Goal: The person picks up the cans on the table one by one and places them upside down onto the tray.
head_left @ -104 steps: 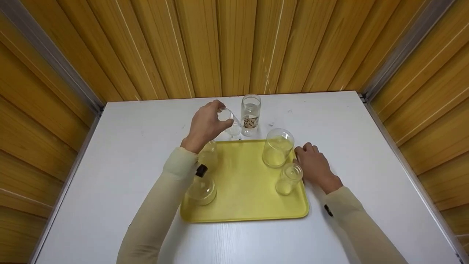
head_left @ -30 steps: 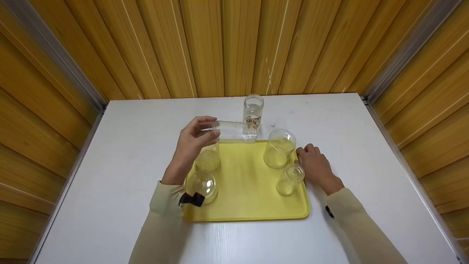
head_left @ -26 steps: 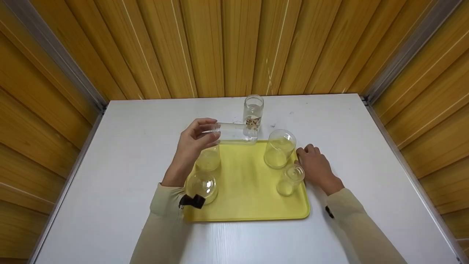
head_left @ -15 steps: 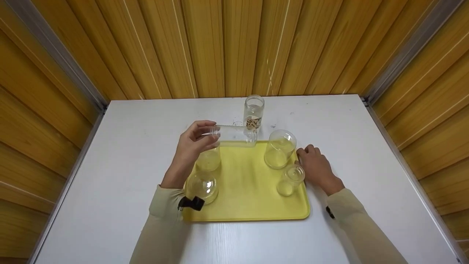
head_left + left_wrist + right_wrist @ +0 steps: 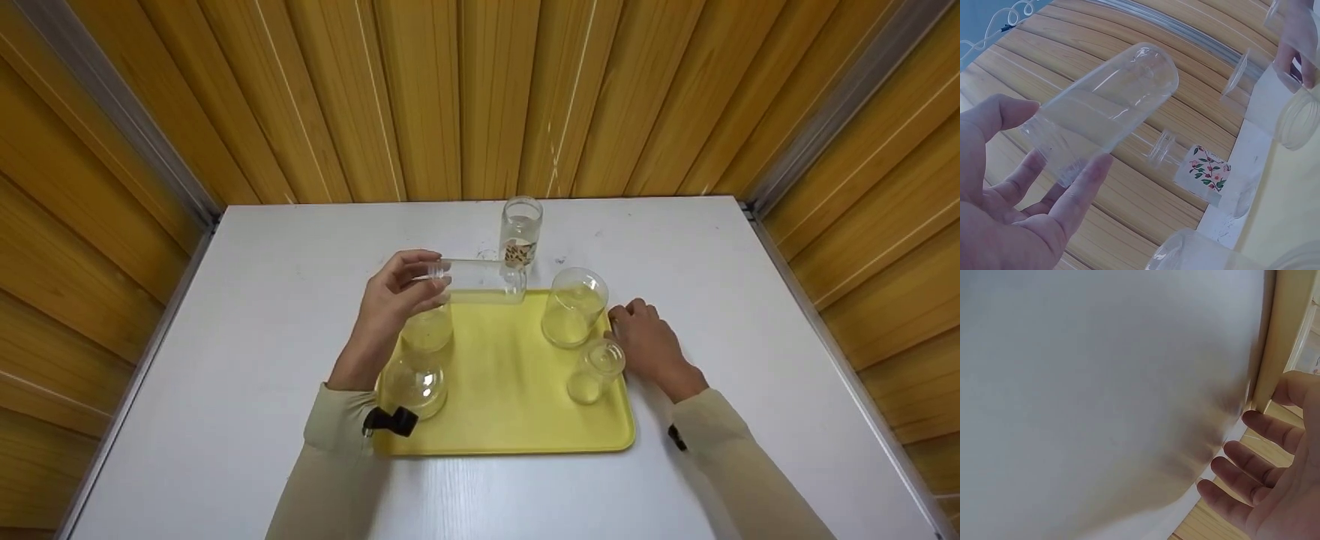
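Clear plastic jar [image 5: 480, 280] in my left hand [image 5: 395, 298], held sideways above the far edge of the yellow tray [image 5: 510, 420]. The mouth end sits in my fingertips and the closed bottom points off to the right. From the left wrist view the thumb [image 5: 996, 115] is on one side of the threaded neck and the fingers [image 5: 1081, 191] wrap up from the other, so it's a light pinch round the rim end of the jar [image 5: 1103, 112], not a full fist. Left forearm runs up from the near left corner of the tray, wrist cocked back a bit, sleeve down to the wrist.

Right hand [image 5: 649, 345] is lying palm down on the white table [image 5: 262, 315], just beside the tray's right edge. Fingers are loosely stretched out toward the edge and holding nothing. In the right wrist view the fingers [image 5: 1258, 461] are spread and relaxed next to the tray rim [image 5: 1280, 337]; I can't tell whether the fingertips actually touch it.

On the tray: a big glass [image 5: 572, 309] at the far right, a small jar [image 5: 594, 370] near the right hand, and two more clear containers stacked up on the left under my left hand, one [image 5: 426, 330] behind the other [image 5: 412, 386]. A tall jar with a flower label [image 5: 519, 232] stands on the table behind the tray.
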The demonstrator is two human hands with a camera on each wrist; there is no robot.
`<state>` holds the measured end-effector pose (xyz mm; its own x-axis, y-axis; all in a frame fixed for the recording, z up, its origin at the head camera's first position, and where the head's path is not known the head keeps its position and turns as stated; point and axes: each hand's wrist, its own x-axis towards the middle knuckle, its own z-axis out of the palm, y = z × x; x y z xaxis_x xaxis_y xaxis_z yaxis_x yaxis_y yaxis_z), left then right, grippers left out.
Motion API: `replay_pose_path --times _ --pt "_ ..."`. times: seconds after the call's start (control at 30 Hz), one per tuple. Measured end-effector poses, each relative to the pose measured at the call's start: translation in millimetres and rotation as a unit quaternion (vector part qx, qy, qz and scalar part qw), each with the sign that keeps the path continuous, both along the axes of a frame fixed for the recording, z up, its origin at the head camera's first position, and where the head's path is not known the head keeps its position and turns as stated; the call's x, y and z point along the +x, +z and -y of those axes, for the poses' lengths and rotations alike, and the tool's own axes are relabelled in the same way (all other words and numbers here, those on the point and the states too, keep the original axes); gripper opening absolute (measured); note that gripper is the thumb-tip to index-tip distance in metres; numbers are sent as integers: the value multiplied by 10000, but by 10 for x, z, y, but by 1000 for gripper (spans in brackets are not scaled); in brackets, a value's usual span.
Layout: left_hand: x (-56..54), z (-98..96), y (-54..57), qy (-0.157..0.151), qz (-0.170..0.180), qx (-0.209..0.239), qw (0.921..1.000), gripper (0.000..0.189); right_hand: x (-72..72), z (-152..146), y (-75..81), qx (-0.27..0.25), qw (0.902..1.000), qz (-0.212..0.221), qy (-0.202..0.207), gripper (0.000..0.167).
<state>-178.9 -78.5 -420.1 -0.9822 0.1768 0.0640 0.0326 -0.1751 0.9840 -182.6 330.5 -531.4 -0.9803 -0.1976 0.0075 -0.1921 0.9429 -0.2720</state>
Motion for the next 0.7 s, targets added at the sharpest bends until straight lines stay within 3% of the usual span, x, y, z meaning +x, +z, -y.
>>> replay_pose_path --times 0.37,0.7 --pt "22 15 4 85 -3 75 9999 40 -27 -20 123 -711 9961 424 -316 45" --pt "54 7 43 90 -12 220 9997 38 -38 8 398 -1253 9906 -334 -432 38"
